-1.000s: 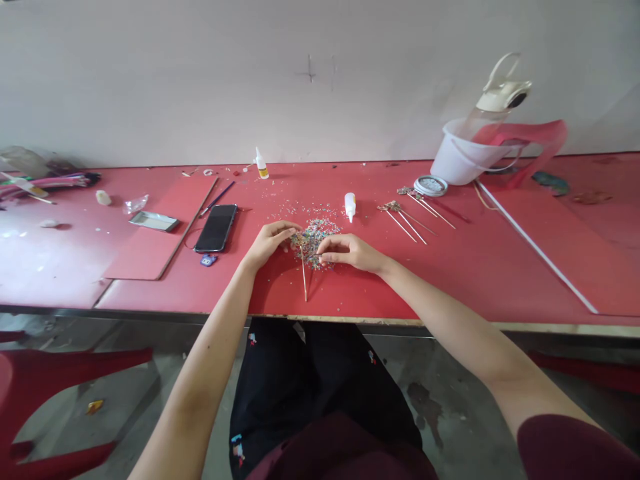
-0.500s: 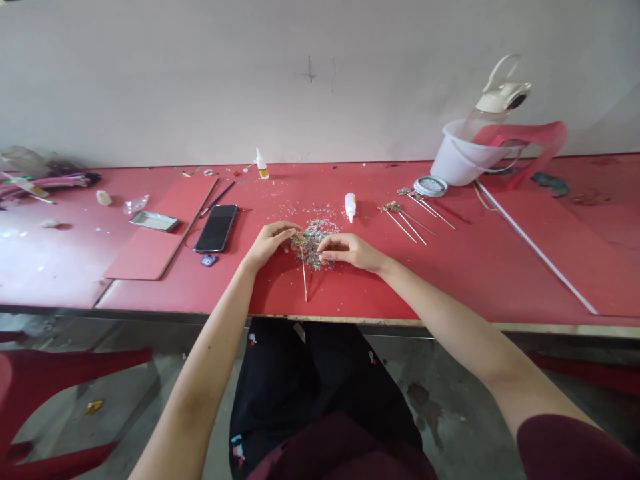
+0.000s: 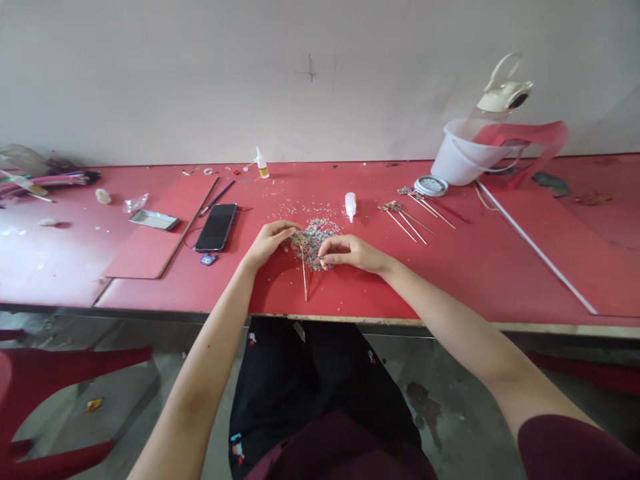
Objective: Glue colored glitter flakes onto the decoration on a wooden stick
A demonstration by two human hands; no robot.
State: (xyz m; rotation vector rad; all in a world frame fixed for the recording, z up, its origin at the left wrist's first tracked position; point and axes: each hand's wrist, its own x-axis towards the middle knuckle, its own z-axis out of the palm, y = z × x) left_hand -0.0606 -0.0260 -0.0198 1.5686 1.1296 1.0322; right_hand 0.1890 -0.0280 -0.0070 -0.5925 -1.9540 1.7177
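Note:
A pile of small multicoloured chips (image 3: 320, 233) is spread on the red table (image 3: 360, 297) in front of me. My left hand (image 3: 273, 241) is closed at the pile's left side, its fingertips on the decorated top of a thin stick (image 3: 305, 277) whose lower end points toward the table's front edge. My right hand (image 3: 350, 253) rests at the pile's right side with thumb and fingertips pinched together; whatever they hold is too small to name. Beyond the pile a white glue bottle (image 3: 351, 207) lies on its side.
Several decorated sticks (image 3: 405, 215) lie at the right, near a round tin (image 3: 431, 186) and a white bucket (image 3: 453, 157). A phone (image 3: 216, 228), a grey tray (image 3: 154, 220) and a blue pen (image 3: 218, 199) are at the left. Another glue bottle (image 3: 262, 165) stands near the wall.
My right hand has shifted very slightly toward me, its fingertips a little lower over the pile. My left hand and the stick have hardly moved.

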